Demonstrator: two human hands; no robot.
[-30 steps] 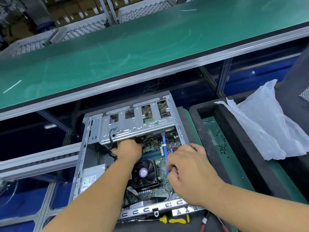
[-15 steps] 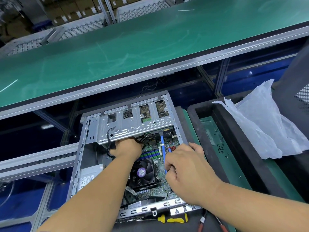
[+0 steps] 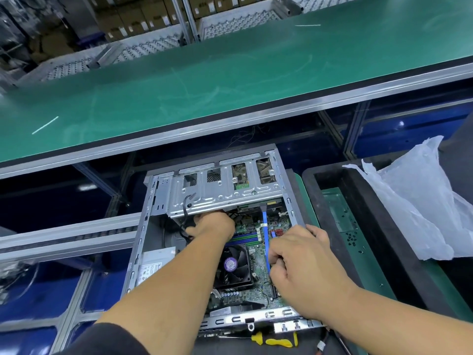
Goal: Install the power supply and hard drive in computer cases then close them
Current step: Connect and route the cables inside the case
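Observation:
An open grey computer case (image 3: 143, 242) lies on its side in front of me, its motherboard (image 3: 253, 257) and black CPU fan (image 3: 234, 267) showing. The silver power supply (image 3: 153, 265) sits in the case's left part. A metal drive cage (image 3: 225, 190) spans the far end. My left hand (image 3: 212, 224) reaches under the cage edge, fingers curled among black cables (image 3: 185, 213). My right hand (image 3: 304, 267) is over the board's right side and pinches a blue data cable (image 3: 265, 231) that runs up toward the cage.
A green conveyor belt (image 3: 230, 80) runs across behind the case. A black tray (image 3: 330, 201) with a clear plastic bag (image 3: 414, 201) stands to the right. A yellow-handled screwdriver (image 3: 276, 340) lies at the case's near edge. Cardboard boxes (image 3: 133, 19) fill shelves far back.
Both hands stay in the case, almost unmoved. The view has tilted slightly, so the case sits a little higher in the picture.

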